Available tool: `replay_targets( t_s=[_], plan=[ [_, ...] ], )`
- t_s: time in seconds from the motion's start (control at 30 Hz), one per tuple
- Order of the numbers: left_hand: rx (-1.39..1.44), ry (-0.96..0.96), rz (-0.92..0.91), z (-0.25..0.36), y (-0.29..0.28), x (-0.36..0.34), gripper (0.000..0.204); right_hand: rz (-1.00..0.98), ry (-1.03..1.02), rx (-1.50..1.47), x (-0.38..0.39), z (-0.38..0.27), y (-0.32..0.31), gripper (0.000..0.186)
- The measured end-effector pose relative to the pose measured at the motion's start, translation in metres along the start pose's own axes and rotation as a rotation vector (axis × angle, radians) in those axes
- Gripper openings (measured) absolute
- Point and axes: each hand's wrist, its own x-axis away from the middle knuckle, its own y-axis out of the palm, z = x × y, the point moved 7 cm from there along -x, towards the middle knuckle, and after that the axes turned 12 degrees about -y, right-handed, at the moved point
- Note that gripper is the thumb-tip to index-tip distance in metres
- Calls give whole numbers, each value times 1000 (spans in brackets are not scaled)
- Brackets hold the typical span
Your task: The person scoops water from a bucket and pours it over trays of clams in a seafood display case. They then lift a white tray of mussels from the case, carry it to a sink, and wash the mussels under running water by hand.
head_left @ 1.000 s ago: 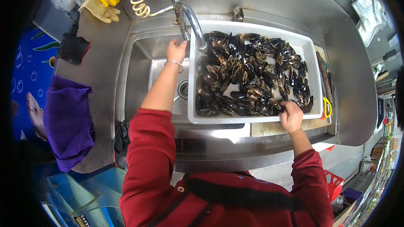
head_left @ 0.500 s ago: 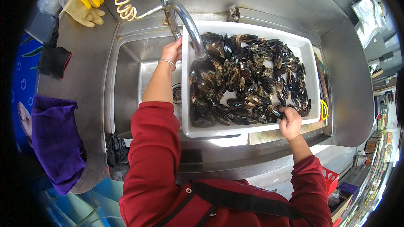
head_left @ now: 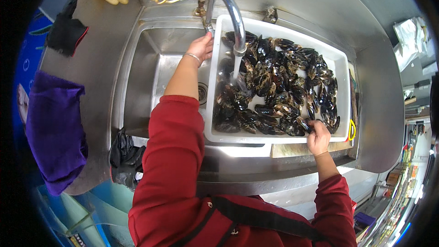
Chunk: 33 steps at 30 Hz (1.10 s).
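A white rectangular tray [head_left: 214, 105] full of dark, wet mussels [head_left: 274, 87] rests across the right side of the sink. Water runs from the curved metal tap [head_left: 233, 13] onto the mussels at the tray's left end. My left hand [head_left: 200, 49] is closed at the tap's lower handle, just outside the tray's left rim; its fingertips are partly hidden. At the tray's near right edge, my right hand [head_left: 318, 138] is closed over the rim, with its fingertips gripping the end of one mussel [head_left: 303, 124].
Left of the tray lies the bare sink basin [head_left: 167, 71] with its drain [head_left: 202, 92]. A cutting board [head_left: 292, 149] sits under the tray. Purple cloth [head_left: 57, 128] and black plastic [head_left: 125, 155] hang at the left counter edge. Yellow scissor-like handles [head_left: 351, 130] show at right.
Water now streams from the tap, where none was clearly visible before. The whole view has shifted and tilted slightly. Both hands keep nearly the same places beside the tray.
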Motion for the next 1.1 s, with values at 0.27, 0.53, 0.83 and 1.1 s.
replay_targets(
  t_s=[0.27,0.53,0.83,1.1],
  plan=[
    [6,79,232,-28,-27,140,60,-163,-14,21,13,39,1,30],
    [284,370,808,-163,-68,512,47,-31,-251,44,-24,100,-35,25],
    [917,-367,1314,-588,53,609,39,-230,-54,-294,-61,161,-39,33],
    [735,-621,1145,-728,32,460,52,-215,138,117,-80,265,-144,49]
  ],
)
